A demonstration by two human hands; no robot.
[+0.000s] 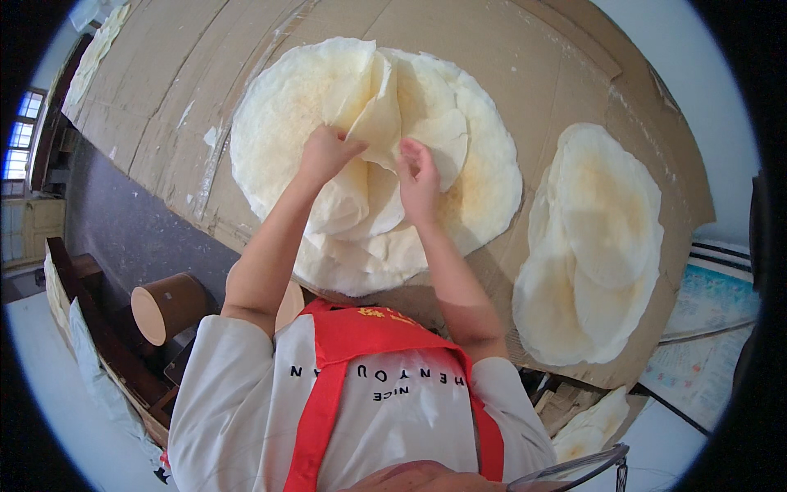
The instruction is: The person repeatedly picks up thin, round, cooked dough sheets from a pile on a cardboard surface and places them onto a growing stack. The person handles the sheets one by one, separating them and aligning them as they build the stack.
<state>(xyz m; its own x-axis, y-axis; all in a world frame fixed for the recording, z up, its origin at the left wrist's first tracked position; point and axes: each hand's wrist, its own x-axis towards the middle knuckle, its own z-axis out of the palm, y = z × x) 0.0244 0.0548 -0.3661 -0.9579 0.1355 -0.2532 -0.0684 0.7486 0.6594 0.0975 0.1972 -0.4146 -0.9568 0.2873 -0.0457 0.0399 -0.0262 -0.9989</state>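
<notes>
A large stack of thin round flatbreads (pixel 276 117), pale with light brown patches, lies in front of me. On top of it, one thin flatbread sheet (pixel 376 126) is lifted and creased into upright folds. My left hand (pixel 329 154) pinches this sheet at its near left side. Its fingertips are partly hidden by the fold. At the sheet's near right edge, my right hand (pixel 421 178) has its thumb and curled fingers closed on the rim. Below my hands, loosely folded layers (pixel 344 209) rest on the stack.
Brown cardboard (pixel 178 80) covers the work surface. A second pile of folded flatbreads (pixel 590 246) lies to the right. More flatbread (pixel 593 424) sits lower right, beyond the cardboard edge. A brown cylindrical drum (pixel 169 307) stands on the floor at left. Printed sheets (pixel 707 313) lie at far right.
</notes>
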